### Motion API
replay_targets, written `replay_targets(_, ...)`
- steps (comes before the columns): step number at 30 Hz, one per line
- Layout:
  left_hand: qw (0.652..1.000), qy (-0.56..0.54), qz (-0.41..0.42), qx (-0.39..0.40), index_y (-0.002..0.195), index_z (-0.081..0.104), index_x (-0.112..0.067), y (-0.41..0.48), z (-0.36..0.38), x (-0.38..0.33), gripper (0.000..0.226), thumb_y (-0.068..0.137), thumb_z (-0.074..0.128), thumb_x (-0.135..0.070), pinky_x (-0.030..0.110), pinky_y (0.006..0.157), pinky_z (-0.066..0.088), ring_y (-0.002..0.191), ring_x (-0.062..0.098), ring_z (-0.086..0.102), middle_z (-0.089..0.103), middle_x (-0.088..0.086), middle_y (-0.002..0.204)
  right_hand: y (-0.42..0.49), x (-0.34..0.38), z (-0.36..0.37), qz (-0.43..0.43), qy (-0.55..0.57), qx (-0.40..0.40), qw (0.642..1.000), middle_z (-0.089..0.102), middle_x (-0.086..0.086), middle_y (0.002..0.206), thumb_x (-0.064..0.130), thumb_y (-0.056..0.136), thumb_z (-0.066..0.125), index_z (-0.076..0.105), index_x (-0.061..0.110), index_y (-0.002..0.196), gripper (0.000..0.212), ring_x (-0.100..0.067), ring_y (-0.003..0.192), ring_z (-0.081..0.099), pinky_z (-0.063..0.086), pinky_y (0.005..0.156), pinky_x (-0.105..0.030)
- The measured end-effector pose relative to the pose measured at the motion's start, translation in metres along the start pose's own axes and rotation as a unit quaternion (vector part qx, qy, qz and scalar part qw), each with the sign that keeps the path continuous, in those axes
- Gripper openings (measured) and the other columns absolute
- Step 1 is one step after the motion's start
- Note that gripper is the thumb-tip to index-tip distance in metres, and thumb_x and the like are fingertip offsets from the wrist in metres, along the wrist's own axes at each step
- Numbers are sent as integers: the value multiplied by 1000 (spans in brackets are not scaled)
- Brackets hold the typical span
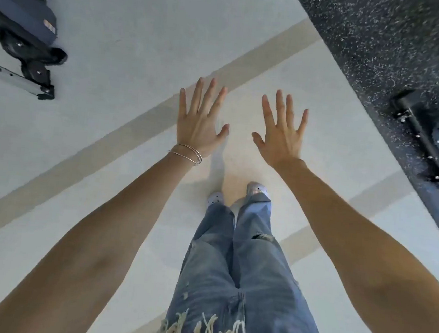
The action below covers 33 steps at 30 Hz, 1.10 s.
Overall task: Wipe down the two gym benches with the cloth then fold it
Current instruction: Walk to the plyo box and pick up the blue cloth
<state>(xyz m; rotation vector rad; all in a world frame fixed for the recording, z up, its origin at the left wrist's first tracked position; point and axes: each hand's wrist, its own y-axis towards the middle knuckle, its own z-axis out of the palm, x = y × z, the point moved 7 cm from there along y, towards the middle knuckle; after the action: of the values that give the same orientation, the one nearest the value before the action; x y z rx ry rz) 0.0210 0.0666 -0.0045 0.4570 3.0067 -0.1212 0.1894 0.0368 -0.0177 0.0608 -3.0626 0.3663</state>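
left hand (200, 127) splayed, right hand (281, 141) splayed, dark equipment (415, 127) cut off

Floor (132, 52): pale, smooth, matt, with flat beige stripes (142, 122) of the same finish. Flooring (384, 34) at upper right: dark, grainy, white-flecked, rubber-like. Jeans (230, 273): faded blue denim, ripped at one knee. Fringe (199, 329) above them: coarse off-white cord. Shoes (215, 198): pale moulded material with perforations. Bangles (187, 154) at the wrist of the left hand (201, 122): thin, polished metal. Housing (19, 13) at upper left: dark, matt. Rail (8, 75) beneath it: grey metal, dull. Bracket (422, 141) at right: black, matt, with bright metal bolts.
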Motion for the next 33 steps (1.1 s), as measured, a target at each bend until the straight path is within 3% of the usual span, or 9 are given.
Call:
replay_targets(9,982,-11,178,57,148,20,-22,35,11,-165,75,83,50,-41,55,116,2,147,26,8,15,1,158,-76,-152,1,196,35,-20,980,2,-8,159,43,88,55,6,25,150,81,-28,145,0,2,112,-62)
replay_targets(17,955,15,287,75,148,23,-23,44,2,-311,73,82,47,-44,55,116,7,146,28,14,20,3,157,-148,-267,-16,311,54,-20,949,0,-6,159,45,90,52,6,27,150,78,-28,145,-1,2,113,-60)
replay_targets(26,937,32,346,36,150,11,-24,77,-61,-464,76,86,44,-48,55,117,3,148,26,4,9,1,160,-185,-379,-99,344,41,-79,935,3,-7,159,43,89,54,11,26,150,77,-26,146,1,1,113,-59)
replay_targets(33,917,6,393,-67,149,16,-25,83,-132,-541,74,85,41,-50,58,115,8,147,28,9,15,1,159,-241,-425,-165,347,25,-172,922,19,-9,156,44,85,58,25,24,147,73,-29,145,12,7,111,-61)
